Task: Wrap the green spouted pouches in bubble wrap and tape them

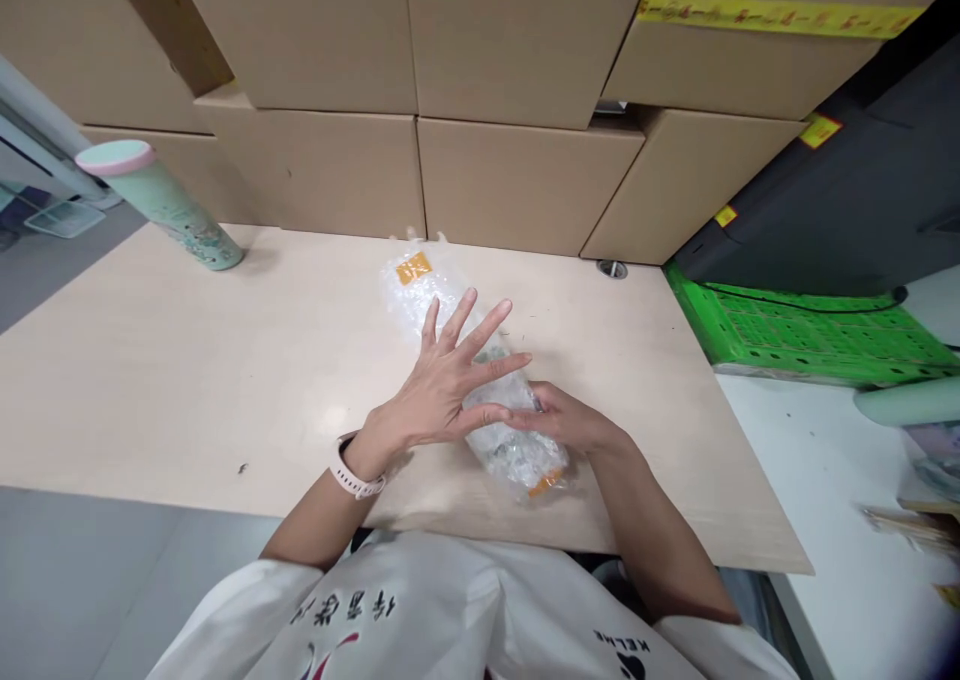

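Note:
A clear bubble-wrapped package (516, 452) lies slantwise near the table's front edge, with orange tape at its lower end. What it contains is hidden by the wrap. My right hand (574, 418) grips its right side, with the fingers partly hidden behind it. Above the package's left side, my left hand (450, 375) is open, its fingers spread wide and the back of the hand towards me. Beyond those fingers lies more clear bubble wrap (431, 290) with an orange label (413, 268). Whether it joins the package is hidden by my hand.
Stacked cardboard boxes (517, 180) line the table's back edge. A mint-green tumbler with a pink rim (169, 205) stands at the back left of the wooden table (187, 380). On the right are a green plastic crate (810, 335), a dark case (847, 200) and a white surface (787, 450).

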Motion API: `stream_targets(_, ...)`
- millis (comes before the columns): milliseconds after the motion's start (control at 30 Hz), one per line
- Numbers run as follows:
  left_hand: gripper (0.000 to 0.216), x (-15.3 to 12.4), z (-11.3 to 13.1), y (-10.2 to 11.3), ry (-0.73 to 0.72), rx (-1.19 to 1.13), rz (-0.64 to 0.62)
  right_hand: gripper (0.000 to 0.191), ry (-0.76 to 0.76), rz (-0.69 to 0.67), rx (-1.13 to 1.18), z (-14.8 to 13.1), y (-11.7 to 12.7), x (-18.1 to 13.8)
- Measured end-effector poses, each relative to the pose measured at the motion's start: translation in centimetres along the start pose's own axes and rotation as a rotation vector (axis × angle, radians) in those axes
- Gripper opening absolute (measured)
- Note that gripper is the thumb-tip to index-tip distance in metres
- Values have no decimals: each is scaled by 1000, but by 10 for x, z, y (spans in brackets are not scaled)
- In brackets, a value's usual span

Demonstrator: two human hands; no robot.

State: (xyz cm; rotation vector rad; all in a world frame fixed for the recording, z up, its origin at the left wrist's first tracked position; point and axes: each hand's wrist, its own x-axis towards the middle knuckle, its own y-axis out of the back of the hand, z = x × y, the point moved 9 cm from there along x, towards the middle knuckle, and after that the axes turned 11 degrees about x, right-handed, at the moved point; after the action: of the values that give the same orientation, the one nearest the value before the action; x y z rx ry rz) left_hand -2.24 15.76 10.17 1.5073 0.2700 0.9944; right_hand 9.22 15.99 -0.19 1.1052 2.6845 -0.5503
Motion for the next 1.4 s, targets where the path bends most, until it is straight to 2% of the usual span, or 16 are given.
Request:
stream_targets(100,54,-1,-6,-6,24,2,-50,32,-31,-99,8,3,-6,-4)
stream_targets(267,61,-2,-28,2,146,-207,24,33,10,-106,96,2,-2,-7)
stream_targets(367,68,-5,-32,-8,217,-601,-68,31,40,-105,111,2,-1,-8)
stream_targets(500,82,-9,-25,-26,345,-1167,-168,31,67,-55,127,6,1,-7)
stream_targets(633,101,-9,-17,-32,350,-1449,-144,36,172,76,224,1,6,-2)
stream_targets(767,113,-10,-19,-44,427,-1482,-94,42,241,212,368,-2,11,2)
stream_targets(867,98,-11,-20,-60,533,-1480,-75,48,281,332,373,-5,20,3)
stream_targets(1033,64,-16,-34,-84,768,-1456,98,45,359,707,61,-14,50,-9)
stream_targets(1100,55,-19,-39,-95,868,-1498,125,47,397,834,-77,-24,59,-19)
stream_targets(1167,50,-20,-39,-103,929,-1560,92,60,418,799,-65,-31,61,-22)
stream_targets(1300,49,-20,-38,-103,925,-1563,13,92,302,406,178,-29,40,-5)
stream_targets(1333,50,-20,-41,-100,904,-1508,26,97,295,384,205,-27,39,-4)
stream_targets(1400,58,-21,-49,-93,856,-1305,71,106,319,461,223,-22,46,-1)
